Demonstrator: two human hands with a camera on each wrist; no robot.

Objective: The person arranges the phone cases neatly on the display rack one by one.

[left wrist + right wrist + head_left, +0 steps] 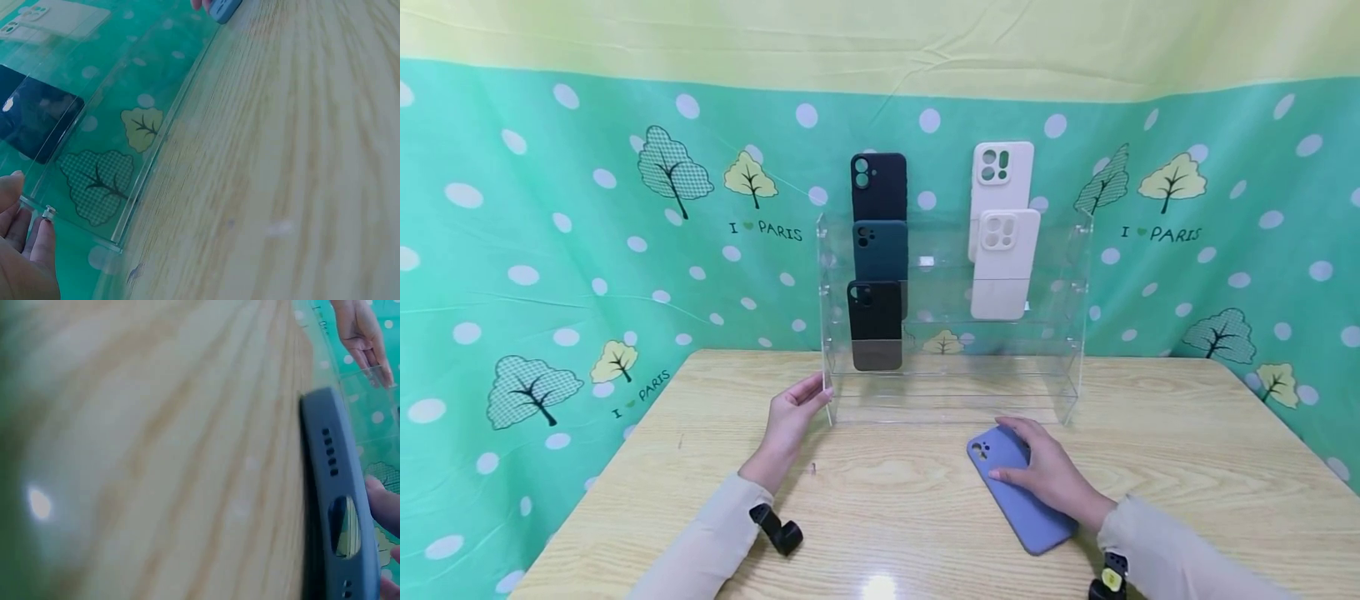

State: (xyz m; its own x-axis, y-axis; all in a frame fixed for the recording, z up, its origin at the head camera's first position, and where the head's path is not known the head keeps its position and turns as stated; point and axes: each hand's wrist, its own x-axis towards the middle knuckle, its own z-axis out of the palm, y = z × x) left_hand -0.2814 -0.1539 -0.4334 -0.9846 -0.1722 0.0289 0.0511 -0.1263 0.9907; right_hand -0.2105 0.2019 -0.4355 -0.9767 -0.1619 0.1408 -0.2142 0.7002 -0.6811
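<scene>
A clear acrylic display stand (951, 408) with several tiers stands on the table. My left hand (792, 421) pinches its lower left side panel, thumb in front and fingers behind. The left wrist view shows that thumb and fingertips at the panel's edge, beside a small metal fastener (49, 213). My right hand (1051, 467) grips a lavender-blue phone case (1037, 525) across its width, in front of the stand's right half. Camera holes face up at its far left end. The right wrist view shows its bottom edge with a port cutout; whether it touches the table I cannot tell.
On the stand's left side hang a black case (878, 185), a dark teal case (880, 250) and a black-and-grey case (876, 321). To the right are two white cases, the lower one (1003, 267) overlapping the upper (1015, 187). A green dotted curtain (647, 283) hangs behind.
</scene>
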